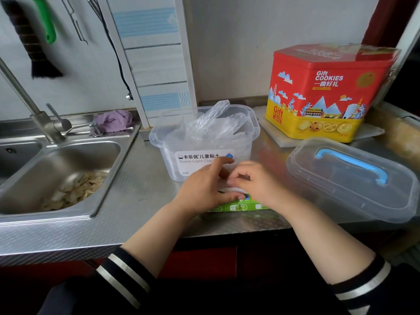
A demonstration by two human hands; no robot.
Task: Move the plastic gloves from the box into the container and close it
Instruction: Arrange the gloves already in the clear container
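Left hand (205, 189) steadying flat green cardboard box (236, 205), right hand (252, 181) pinching thin clear plastic gloves (231, 189) at its opening; best drawn slowly toward open translucent plastic container (172, 153).

One container (204, 142), one lid (350, 178), one box (238, 205)

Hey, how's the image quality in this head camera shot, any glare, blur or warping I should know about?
Head view: wide-angle warping bows the counter edge and tilts the cookie tin; soft daylight, no hard shadows; mild glare on the clear lid and steel sink; the hands, left hand and right hand, look slightly soft over the green box; the container label stays readable.
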